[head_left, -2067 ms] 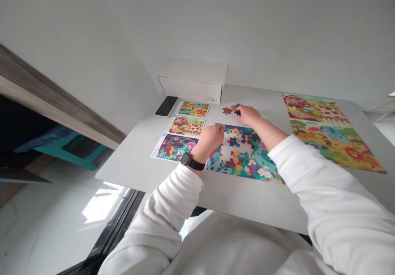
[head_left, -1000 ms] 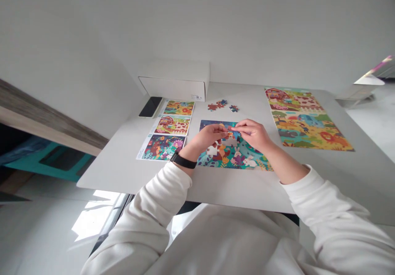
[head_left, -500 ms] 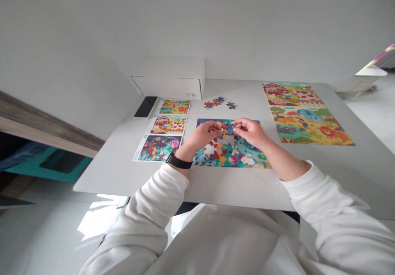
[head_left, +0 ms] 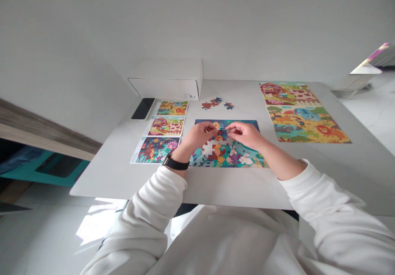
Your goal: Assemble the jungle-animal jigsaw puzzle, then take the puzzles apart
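Over the upper middle of a partly assembled jigsaw puzzle (head_left: pixel 247 159), my left hand (head_left: pixel 200 137) and my right hand (head_left: pixel 248 136) face each other with fingertips pinched. Between them is a small dark blue puzzle piece (head_left: pixel 222 134), gripped from both sides. The puzzle shows rabbits and plants on a blue-green ground. Grey tabletop shows through a gap left of its centre, just below my fingers. My fingers hide part of the piece and some of the puzzle's upper area.
Several loose puzzle pieces (head_left: pixel 210 104) lie beyond the puzzle. To the left are a picture sheet (head_left: pixel 166 126), a phone (head_left: pixel 143 108) and a white box (head_left: pixel 165 87). Two finished puzzles, a farm (head_left: pixel 286 94) and a savanna (head_left: pixel 308 124), lie at the right.
My right hand has moved left, closer to my left hand, and its fingers have closed on the puzzle piece. The piece now spans both hands' fingertips. The view has shifted slightly.
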`<state>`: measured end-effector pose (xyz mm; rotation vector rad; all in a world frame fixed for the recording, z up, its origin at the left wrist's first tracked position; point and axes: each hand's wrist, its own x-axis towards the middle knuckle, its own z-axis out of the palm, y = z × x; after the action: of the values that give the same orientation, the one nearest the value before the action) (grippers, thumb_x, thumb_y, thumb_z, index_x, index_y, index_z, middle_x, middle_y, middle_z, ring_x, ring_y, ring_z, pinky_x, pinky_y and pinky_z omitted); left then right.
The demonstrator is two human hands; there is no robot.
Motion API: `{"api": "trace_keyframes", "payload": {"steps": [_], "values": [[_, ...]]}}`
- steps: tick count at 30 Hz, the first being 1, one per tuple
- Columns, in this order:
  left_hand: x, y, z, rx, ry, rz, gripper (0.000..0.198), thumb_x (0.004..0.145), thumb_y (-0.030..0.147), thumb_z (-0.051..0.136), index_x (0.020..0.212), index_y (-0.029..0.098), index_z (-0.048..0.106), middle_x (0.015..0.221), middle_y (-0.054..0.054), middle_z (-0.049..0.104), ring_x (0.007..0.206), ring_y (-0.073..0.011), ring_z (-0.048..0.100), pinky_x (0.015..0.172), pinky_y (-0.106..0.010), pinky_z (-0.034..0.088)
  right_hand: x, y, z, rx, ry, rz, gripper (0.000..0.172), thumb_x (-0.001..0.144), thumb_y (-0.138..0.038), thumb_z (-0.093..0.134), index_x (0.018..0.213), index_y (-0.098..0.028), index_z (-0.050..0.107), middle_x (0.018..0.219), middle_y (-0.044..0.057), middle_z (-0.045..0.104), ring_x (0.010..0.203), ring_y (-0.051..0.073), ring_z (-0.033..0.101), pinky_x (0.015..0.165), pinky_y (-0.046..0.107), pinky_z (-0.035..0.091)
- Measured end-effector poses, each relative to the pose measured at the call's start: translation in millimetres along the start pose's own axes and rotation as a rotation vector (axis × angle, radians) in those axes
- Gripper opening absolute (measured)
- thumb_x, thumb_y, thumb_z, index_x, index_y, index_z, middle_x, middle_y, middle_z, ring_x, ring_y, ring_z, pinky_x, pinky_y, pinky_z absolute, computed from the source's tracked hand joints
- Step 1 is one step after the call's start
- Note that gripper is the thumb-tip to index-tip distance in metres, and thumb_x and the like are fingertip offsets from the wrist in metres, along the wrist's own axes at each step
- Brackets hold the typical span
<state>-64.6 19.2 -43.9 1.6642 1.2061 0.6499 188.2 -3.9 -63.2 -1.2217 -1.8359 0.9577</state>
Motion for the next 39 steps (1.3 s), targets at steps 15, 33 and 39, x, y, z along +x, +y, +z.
{"api": "trace_keyframes", "payload": {"steps": [15, 33, 39], "values": [[-3, 2, -5.8, 0.276, -0.035, -0.083, 0.021, 0.089, 0.037, 0.066, 0.092, 0.02, 0.077, 0.084, -0.002, 0.079, 0.055, -0.0142, 0.062, 0.05, -0.024, 0.043, -3, 5, 6, -0.222, -0.104, -0.085, 0.034, 0.092, -0.019, 0.075, 0.125, -0.027, 0.08, 0.103, 0.003, 0.085, 0.089, 0.02, 0.079, 0.083, 0.034, 0.061], [-7, 3, -3.3, 0.661, 0.066, 0.111, 0.018, 0.092, 0.033, 0.074, 0.106, 0.024, 0.081, 0.106, -0.005, 0.082, 0.094, -0.0241, 0.076, 0.08, -0.03, 0.055, 0, 10, 7, -0.471, -0.121, -0.337, 0.029, 0.098, -0.021, 0.072, 0.126, -0.023, 0.078, 0.12, 0.012, 0.078, 0.115, 0.028, 0.073, 0.101, 0.045, 0.06], [-2, -9, -6.3, 0.737, 0.102, 0.248, 0.033, 0.093, 0.015, 0.064, 0.121, 0.023, 0.079, 0.131, -0.008, 0.077, 0.122, -0.0262, 0.072, 0.106, -0.036, 0.056, 0, 12, 8, -0.494, -0.129, -0.338, 0.026, 0.1, -0.023, 0.07, 0.124, -0.021, 0.079, 0.119, 0.013, 0.077, 0.113, 0.029, 0.073, 0.1, 0.047, 0.061]]}}
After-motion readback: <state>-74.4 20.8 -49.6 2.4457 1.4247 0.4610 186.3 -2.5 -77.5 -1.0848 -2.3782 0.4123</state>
